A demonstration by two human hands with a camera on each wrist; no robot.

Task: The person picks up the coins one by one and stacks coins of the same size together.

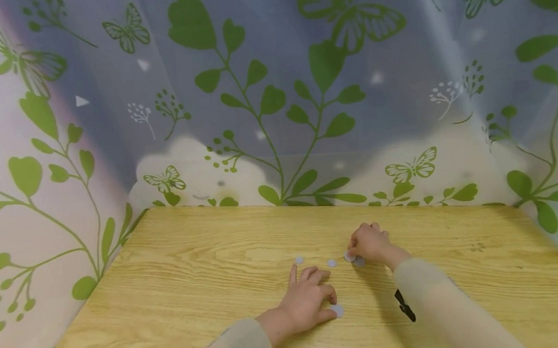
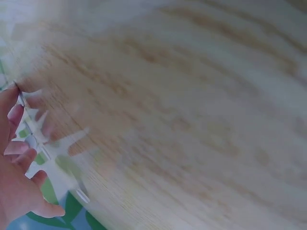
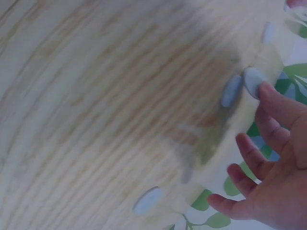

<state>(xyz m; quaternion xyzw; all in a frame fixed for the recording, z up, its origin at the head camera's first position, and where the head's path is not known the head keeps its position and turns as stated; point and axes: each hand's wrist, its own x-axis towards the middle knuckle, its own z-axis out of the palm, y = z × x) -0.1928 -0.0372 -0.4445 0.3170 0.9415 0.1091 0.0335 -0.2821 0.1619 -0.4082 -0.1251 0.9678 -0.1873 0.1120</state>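
Observation:
In the head view, my left hand (image 1: 305,304) pinches a small pale round disc (image 1: 337,311) between thumb and index finger, its other fingers spread over the wooden table. My right hand (image 1: 370,243) is farther back and to the right. A similar pale disc (image 3: 254,83) is pinched at its fingertips, with its other fingers apart, as the right wrist view shows. Close beside that disc is another one (image 1: 360,262). Two more pale discs, one (image 1: 332,263) between the hands and one (image 1: 299,260) by my left fingertips, lie on the table.
The wood-grain table (image 1: 206,245) reaches back to a curtain (image 1: 266,131) printed with leaves and butterflies, which also hangs along both sides. A small black strap-like piece (image 1: 405,306) shows beside the right sleeve (image 1: 446,292).

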